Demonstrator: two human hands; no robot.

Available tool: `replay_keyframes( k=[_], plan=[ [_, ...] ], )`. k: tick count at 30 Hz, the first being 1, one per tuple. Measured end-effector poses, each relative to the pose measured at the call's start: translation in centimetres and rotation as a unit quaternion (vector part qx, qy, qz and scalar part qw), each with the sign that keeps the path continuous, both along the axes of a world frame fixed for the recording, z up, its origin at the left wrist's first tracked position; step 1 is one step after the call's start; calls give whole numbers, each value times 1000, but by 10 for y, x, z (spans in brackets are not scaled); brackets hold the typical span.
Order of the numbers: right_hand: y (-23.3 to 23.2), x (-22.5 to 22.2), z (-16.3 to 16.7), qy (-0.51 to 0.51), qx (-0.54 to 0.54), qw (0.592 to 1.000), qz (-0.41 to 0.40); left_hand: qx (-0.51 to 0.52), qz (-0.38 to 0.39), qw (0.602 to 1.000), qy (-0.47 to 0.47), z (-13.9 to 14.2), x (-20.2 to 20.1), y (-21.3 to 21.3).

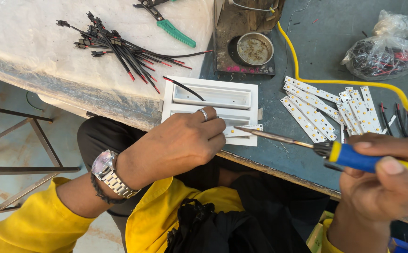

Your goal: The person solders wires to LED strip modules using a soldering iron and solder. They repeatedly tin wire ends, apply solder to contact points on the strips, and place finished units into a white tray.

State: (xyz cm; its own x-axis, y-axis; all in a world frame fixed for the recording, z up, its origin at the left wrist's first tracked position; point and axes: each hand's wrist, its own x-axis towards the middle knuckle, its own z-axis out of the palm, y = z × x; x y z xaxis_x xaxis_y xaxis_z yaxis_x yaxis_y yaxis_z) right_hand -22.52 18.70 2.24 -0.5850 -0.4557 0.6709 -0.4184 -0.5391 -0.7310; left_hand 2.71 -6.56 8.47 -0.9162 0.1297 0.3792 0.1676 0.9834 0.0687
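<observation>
We see our left hand (180, 140) resting on the near edge of a white rectangular light housing (211, 110), fingers curled down over it and pinning a small LED strip (244, 130) against the housing's front lip. A ring sits on one finger and a metal wristwatch (110, 174) on the wrist. Our right hand (382, 175) is closed around the blue and yellow handle of a soldering iron (349, 157), whose long metal tip reaches left and ends just at the near end of that LED strip. The two hands are well apart, joined only by the iron's shaft. The housing lies at the near edge of the grey desk (326, 47), and a single black wire with a red end (184, 86) lies across its upper recess.

To the right of the housing a loose pile of white LED strips (326, 110) is spread out, with a yellow cable (349, 82) curving past them. Behind the housing stands a round metal tin (254, 48) on a dirty stand. On the plastic-covered surface to the left lies a bundle of black wires with red tips (119, 51) and green-handled pliers (169, 21). A clear plastic bag of wires (384, 49) sits far right.
</observation>
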Motion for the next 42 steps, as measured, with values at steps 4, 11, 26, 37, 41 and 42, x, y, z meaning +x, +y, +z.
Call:
replay_keyframes(
  k=[4,11,26,37,41,42],
  plan=[
    [0,8,-3,-75,-37,996,9,-1,-6,1000,10,-1,0,0],
    [-40,60,-9,-39,32,994,98,-12,-1,1000,8,-2,0,4],
    [-84,79,-20,177,156,965,118,65,-29,997,33,-3,0,2],
    [-102,68,-26,165,123,965,163,184,-38,982,22,-8,-3,-13],
    [-101,65,-28,177,124,963,162,149,-41,988,27,-11,-1,-14],
    [-101,65,-28,174,123,963,164,138,-42,989,28,-11,-1,-14]
  ],
)
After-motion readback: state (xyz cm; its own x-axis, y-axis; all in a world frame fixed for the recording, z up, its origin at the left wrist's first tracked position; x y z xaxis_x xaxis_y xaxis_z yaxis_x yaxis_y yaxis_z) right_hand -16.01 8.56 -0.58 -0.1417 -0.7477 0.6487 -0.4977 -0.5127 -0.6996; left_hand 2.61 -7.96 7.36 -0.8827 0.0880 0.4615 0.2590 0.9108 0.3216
